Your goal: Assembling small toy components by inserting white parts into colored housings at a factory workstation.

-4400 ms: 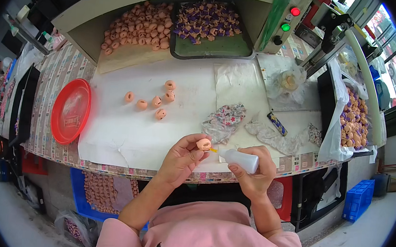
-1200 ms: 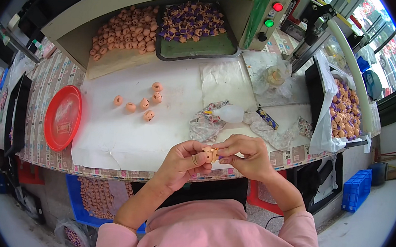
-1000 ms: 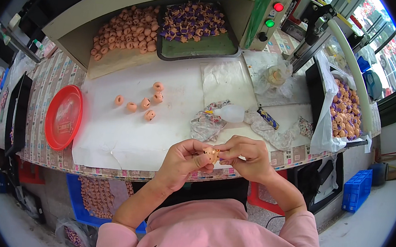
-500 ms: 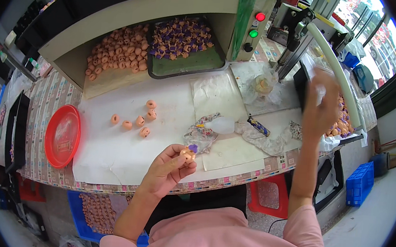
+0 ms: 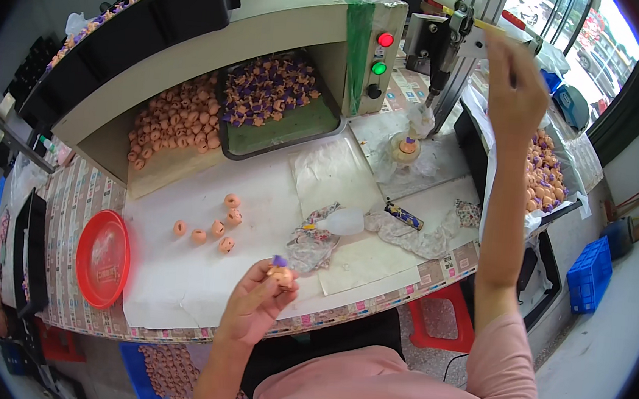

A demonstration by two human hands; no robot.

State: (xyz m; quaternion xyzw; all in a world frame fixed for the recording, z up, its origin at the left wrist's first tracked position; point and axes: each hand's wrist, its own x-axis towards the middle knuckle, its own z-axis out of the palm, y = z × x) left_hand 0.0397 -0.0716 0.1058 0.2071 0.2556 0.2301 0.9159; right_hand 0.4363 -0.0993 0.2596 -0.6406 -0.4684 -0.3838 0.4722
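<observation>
Our right hand (image 5: 512, 95) has moved nearer the press (image 5: 453, 40), grip unclear; our left hand (image 5: 253, 300) pinches a purple-topped figurine (image 5: 281, 277), which a loosened hold might drop.

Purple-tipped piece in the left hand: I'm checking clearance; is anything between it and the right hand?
In this view, the white bottle and press plate lie between the piece and right hand; both look low, probably unobstructive.

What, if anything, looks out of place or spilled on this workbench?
The white bottle lies on its side, tip over the crumpled floral wrap, rather than standing; no spill shows beside it. The white paper sheet also looks creased or torn near its front-left edge.
</observation>
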